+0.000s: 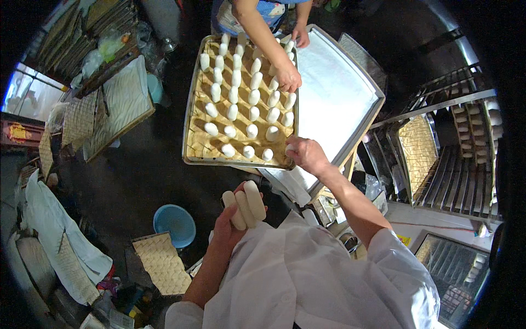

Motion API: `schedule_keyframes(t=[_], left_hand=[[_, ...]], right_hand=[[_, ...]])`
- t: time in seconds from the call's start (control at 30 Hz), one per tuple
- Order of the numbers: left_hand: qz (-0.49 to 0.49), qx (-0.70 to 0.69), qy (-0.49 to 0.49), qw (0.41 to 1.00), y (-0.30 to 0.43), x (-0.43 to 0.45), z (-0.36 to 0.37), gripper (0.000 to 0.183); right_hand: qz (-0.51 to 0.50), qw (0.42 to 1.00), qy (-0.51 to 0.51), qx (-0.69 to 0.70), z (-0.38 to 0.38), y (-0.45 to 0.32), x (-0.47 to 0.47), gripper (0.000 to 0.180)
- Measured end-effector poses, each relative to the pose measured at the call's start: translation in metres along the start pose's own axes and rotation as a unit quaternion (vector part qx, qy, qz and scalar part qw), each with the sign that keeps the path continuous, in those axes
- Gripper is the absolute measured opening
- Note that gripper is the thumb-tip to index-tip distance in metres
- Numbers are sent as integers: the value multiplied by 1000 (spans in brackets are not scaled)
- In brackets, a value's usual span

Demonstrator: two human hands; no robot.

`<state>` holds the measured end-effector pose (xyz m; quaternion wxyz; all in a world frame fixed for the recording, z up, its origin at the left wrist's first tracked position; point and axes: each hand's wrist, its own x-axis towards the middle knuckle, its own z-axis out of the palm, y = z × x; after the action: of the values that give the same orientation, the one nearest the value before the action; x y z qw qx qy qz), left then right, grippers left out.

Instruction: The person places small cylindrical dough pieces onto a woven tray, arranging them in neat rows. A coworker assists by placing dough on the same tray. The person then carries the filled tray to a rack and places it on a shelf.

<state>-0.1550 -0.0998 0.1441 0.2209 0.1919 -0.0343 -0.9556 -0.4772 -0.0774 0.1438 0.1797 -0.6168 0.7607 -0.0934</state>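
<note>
Three oblong pieces of white dough (245,209) rest side by side in my left hand (230,226), gripped in front of my shirt. At the near right corner of a metal baking tray (187,127), my right hand (308,154) pinches another dough piece (289,149), which is partly hidden by the fingers. A tan, woven-patterned liner (197,144) covers the tray. Rows of dough pieces (254,97) stand on it, some upright and some slightly tilted. A co-worker's hand (289,78) reaches to the tray's right rows, and their other hand (302,36) is by its far right corner.
A bright, pale surface with a raised rim (337,94) lies under and right of the tray. Racks (444,177) with loaded trays stand at right. On the left are a blue basin (174,226), a patterned mat (162,263) and a cloth-covered board (125,92).
</note>
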Motion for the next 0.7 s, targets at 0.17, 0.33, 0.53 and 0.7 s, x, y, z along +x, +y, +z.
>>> schedule_keyframes(t=[0.17, 0.33, 0.53, 0.7], left_hand=[[-4, 11, -15, 1000, 1, 13, 5, 74], [-22, 17, -2, 1000, -4, 29, 4, 72], [-48, 88, -20, 995, -14, 51, 11, 66], [-19, 71, 24, 997, -14, 52, 16, 66]], right_hand=[[41, 997, -30, -61, 16, -9, 7, 40], [104, 976, -89, 171, -31, -45, -34, 62], [90, 884, -111, 446, -25, -74, -53, 54], [83, 892, 49, 442, -56, -28, -47, 32]])
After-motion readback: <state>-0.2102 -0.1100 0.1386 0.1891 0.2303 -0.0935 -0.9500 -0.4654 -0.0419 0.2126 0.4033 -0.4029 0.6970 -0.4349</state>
